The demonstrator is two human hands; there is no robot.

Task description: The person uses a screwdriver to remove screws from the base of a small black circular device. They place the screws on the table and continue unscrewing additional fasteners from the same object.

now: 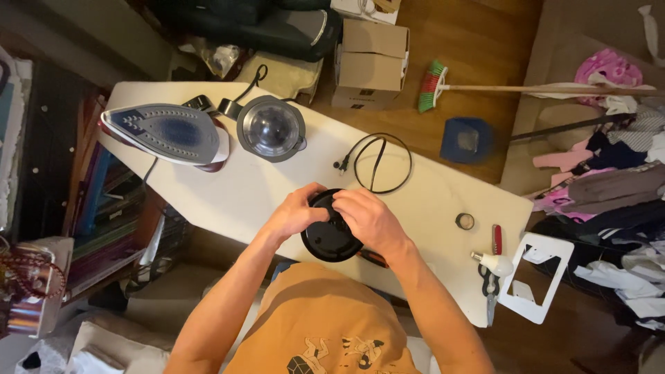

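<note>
While both hands, left (294, 211) and right (370, 218), clamp a round black appliance base (331, 239) at the ironing board's (429, 201) near edge, it could slip off that edge if their hold loosens.

On the board (263, 194), the iron (163, 134) lies left of the bowl (271, 128); the cord (377, 163) right of it; the disc (331, 239) nearer the person, under both hands.

Iron (163, 134), bulb (494, 263), broom (433, 86) (floor).
</note>
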